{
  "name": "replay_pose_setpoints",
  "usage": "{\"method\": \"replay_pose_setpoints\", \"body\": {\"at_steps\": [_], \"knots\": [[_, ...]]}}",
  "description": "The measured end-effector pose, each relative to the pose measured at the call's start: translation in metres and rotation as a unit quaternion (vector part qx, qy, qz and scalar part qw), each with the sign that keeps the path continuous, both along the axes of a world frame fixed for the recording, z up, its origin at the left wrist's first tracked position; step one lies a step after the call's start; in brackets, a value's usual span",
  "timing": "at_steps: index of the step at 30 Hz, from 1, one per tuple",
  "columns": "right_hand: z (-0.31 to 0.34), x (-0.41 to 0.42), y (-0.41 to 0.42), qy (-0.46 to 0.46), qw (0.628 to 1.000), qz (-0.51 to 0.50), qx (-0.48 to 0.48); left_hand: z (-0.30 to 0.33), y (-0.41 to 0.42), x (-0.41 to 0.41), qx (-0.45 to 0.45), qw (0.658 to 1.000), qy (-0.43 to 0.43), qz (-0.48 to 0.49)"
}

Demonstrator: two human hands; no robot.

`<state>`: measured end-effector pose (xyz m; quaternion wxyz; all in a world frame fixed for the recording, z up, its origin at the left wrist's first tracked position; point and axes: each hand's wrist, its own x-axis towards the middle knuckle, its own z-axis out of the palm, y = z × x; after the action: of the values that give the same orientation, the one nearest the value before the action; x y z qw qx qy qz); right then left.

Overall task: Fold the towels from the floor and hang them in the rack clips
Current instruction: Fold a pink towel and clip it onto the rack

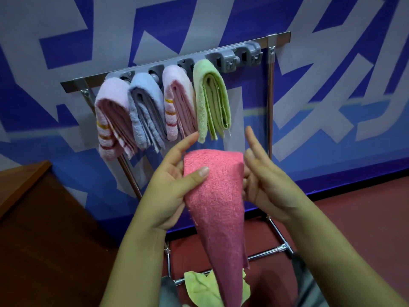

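Observation:
I hold a folded coral-pink towel (215,196) upright in front of me. My left hand (170,191) grips its left edge, thumb pressed across the front. My right hand (263,185) touches the towel's right edge, its fingers loosely spread and pointing up. On the metal rack (270,89) behind, the grey clip bar (221,54) carries several folded towels: a striped pink one (112,120), a blue one (146,109), a second striped pink one (177,100) and a green one (212,96). Two clips (230,62) at the bar's right end hold nothing.
A yellow-green towel (203,286) lies on the red floor under the pink one, beside the rack's lower bar (265,253). A brown wooden cabinet (33,218) stands at the left. A blue and grey patterned wall is behind the rack.

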<state>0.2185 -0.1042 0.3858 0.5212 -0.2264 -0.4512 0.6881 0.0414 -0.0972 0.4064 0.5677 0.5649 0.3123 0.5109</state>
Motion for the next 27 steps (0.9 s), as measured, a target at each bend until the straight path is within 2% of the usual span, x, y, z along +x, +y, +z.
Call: {"method": "replay_pose_setpoints", "body": {"at_steps": [3,5,9,15,21,27], "knots": [[0.002,-0.001,-0.002,-0.072,0.99,-0.054,0.106,-0.001,0.002,0.0,-0.021,1.0,0.005,-0.004],[0.001,-0.003,-0.001,-0.088,0.984,-0.088,0.128,0.0,0.003,-0.002,-0.023,1.0,0.008,0.002],[0.006,-0.011,0.0,-0.076,0.982,-0.103,0.136,-0.001,0.003,-0.007,-0.01,0.999,0.015,0.028],[0.019,-0.013,0.002,0.002,0.992,-0.03,0.124,-0.006,-0.006,-0.011,0.03,0.999,-0.021,0.038],[0.015,-0.004,0.007,-0.042,0.989,-0.04,0.135,0.002,0.0,-0.002,0.073,0.993,-0.067,0.071],[0.01,0.005,0.006,-0.082,0.983,-0.08,0.143,0.002,0.004,0.007,0.089,0.992,-0.017,0.092]]}}
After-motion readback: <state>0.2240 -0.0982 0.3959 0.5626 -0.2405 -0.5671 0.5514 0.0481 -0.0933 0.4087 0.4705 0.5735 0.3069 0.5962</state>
